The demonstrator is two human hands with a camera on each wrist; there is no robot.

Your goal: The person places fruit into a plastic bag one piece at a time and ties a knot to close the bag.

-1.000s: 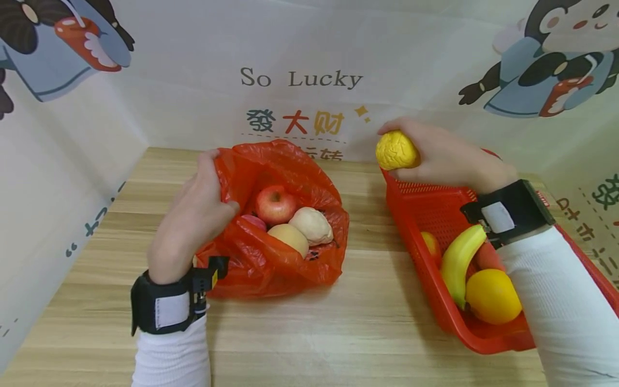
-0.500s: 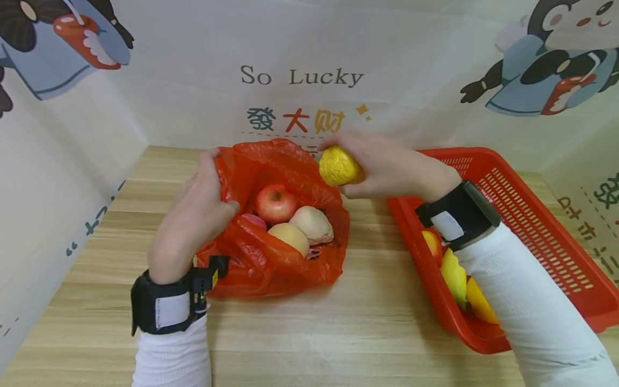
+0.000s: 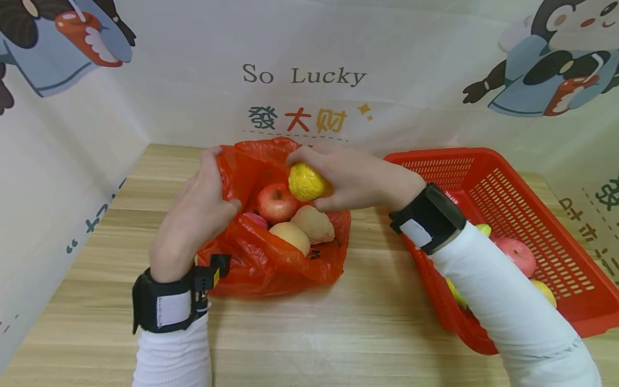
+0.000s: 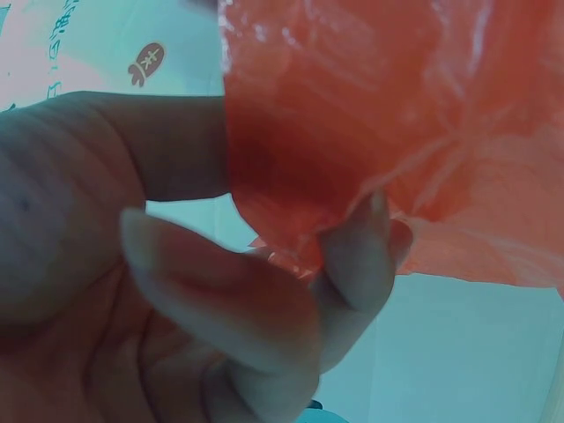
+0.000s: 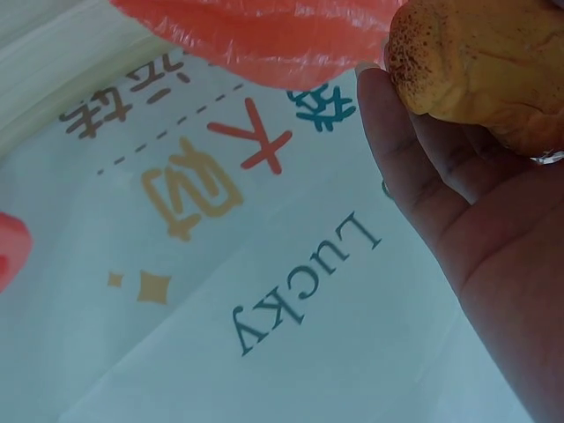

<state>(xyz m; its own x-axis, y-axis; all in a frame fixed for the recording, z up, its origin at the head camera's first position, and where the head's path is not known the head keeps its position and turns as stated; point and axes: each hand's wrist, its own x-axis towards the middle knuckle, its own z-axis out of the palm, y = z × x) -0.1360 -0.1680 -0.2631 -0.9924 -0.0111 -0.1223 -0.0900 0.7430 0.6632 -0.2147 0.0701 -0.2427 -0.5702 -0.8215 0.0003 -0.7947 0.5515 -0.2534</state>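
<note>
1. Head view: the right hand (image 3: 355, 174) has its thumb and fingers curled round a yellow wrinkled piece (image 3: 307, 183), which is over the mouth of a red plastic bag (image 3: 271, 271) and overlaps the apple (image 3: 276, 204) there; I cannot tell whether the two touch.
2. Right wrist view: the underside of that piece looks orange-brown, with dark specks at one end and a small shiny patch at its lower edge, details hidden from the head camera. The fingers lie along it, close to the bag's edge.
3. Head view: the left hand (image 3: 191, 215) holds the bag's left edge, but its grip is mostly turned away.
4. Left wrist view: that grip shows plainly, with one digit passing behind the film and others curled on the near side.
5. Only the head view shows the bag's contents: beside the apple, a pale lumpy piece (image 3: 313, 224), a round beige fruit (image 3: 289, 237) and part of a pink item (image 3: 256, 219).
6. Also in the head view, a red basket (image 3: 570, 269) stands right of the bag, holding a pinkish-red round fruit (image 3: 516, 256) and yellow pieces partly covered by the white sleeve (image 3: 508, 301).
</note>
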